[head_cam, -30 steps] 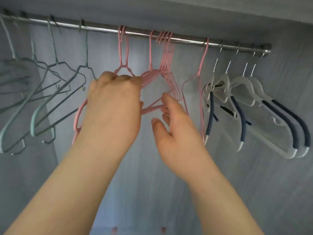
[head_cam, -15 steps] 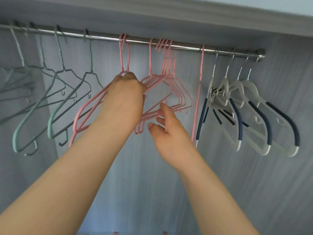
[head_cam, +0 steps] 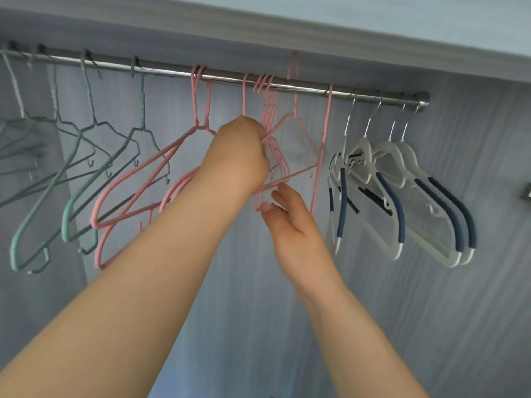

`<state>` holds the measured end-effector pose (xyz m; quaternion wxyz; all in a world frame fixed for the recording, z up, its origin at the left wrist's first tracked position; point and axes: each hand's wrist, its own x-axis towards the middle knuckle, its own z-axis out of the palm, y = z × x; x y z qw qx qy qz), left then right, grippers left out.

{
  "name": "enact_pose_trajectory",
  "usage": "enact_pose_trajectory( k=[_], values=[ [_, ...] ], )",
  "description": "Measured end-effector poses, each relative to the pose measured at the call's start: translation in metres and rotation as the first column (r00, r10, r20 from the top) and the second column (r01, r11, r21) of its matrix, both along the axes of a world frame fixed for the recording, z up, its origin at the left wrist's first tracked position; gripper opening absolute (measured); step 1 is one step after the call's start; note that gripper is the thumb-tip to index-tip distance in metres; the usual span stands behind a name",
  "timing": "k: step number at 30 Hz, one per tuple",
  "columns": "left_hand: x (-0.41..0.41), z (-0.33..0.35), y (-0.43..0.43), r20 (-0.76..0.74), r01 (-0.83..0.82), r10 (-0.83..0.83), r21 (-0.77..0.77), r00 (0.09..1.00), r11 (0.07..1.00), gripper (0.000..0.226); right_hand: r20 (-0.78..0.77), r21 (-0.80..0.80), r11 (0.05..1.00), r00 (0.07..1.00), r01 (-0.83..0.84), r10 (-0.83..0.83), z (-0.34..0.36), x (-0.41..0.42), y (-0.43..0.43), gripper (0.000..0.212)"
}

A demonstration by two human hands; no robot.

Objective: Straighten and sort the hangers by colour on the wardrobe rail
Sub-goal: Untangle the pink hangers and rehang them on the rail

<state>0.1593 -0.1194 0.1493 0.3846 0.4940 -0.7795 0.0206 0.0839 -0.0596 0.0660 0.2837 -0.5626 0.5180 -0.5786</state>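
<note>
- Three colour groups are hung along the wardrobe rail (head_cam: 224,77): green hangers (head_cam: 66,219) at the left, pink hangers (head_cam: 268,110) in the middle, white navy-padded hangers (head_cam: 386,152) at the right.
- The bunched pink hangers are gripped near the shoulders by the left hand (head_cam: 238,156), with its fingers curled round the wires.
- One raised pink hanger (head_cam: 295,99) is blurred, and its hook is seen above the rail; it is judged to be unhooked.
- The right hand (head_cam: 293,225) is held open just below that hanger's lower bar; contact cannot be told.
- A snag is likely if the raised hanger is pulled through the crossed wires, and its neighbours could be dragged off the rail.
- A drop could be caused by a slackened grip, since the hook is unsupported.
- The edge-on pink hanger (head_cam: 321,156) beside the white group could be knocked into it.
</note>
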Motion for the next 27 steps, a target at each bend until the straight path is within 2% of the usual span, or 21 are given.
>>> enact_pose_trajectory(
  k=[4, 11, 17, 24, 27],
  values=[
    [-0.008, 0.007, -0.001, 0.0, -0.016, 0.016, 0.05, 1.0, 0.999, 0.023, 0.025, 0.029, 1.0, 1.0, -0.004, 0.003, -0.002, -0.001, 0.004, 0.045],
    [-0.021, 0.015, -0.003, 0.189, -0.076, 0.049, 0.14, 0.981, 0.987, 0.034, 0.025, 0.056, 0.998, 0.999, -0.032, 0.03, -0.011, 0.001, 0.006, 0.043],
    [-0.024, 0.017, -0.002, 0.226, -0.071, 0.026, 0.195, 0.974, 0.978, 0.036, 0.026, 0.096, 0.994, 0.999, -0.045, 0.043, -0.022, 0.005, 0.008, 0.045],
    [-0.028, 0.039, 0.007, 0.198, -0.015, 0.02, -0.024, 0.98, 1.0, 0.033, 0.025, 0.147, 0.989, 0.999, -0.027, 0.024, -0.032, 0.007, 0.015, 0.046],
    [-0.028, 0.041, 0.003, 0.242, -0.032, 0.035, -0.016, 0.97, 0.999, 0.035, 0.005, 0.166, 0.986, 1.0, -0.027, 0.026, -0.035, 0.007, 0.019, 0.046]
  ],
)
